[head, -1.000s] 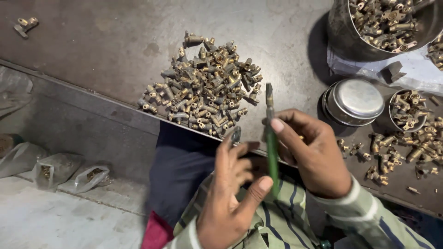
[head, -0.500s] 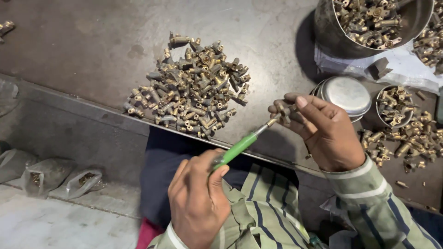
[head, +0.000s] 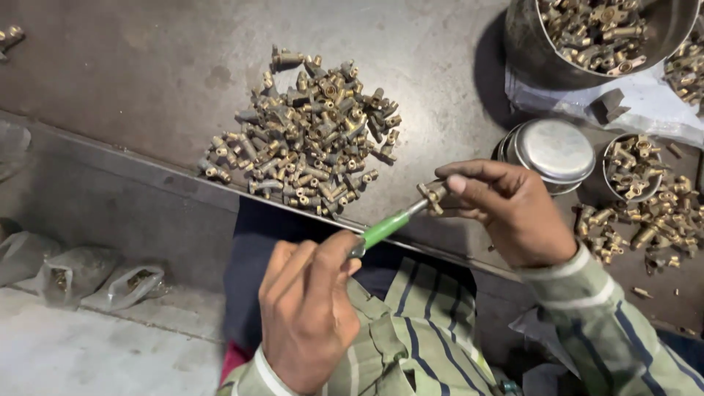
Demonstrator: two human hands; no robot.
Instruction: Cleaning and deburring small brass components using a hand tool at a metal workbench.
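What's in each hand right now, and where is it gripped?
Left hand grips the green-handled tool by its handle end. Right hand pinches a small brass fitting at the tool's tip.

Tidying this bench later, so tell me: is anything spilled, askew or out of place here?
Loose brass fittings lie scattered on the table beside the small full cup, as if spilled over. Two stray pieces sit alone at the far left edge, apart from the main pile. Nothing looks damaged.

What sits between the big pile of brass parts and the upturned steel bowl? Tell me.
In the head view, bare dark tabletop separates the pile of brass parts from the upturned steel bowl; nothing lies on that stretch, apart from the shadow of the large steel pot.
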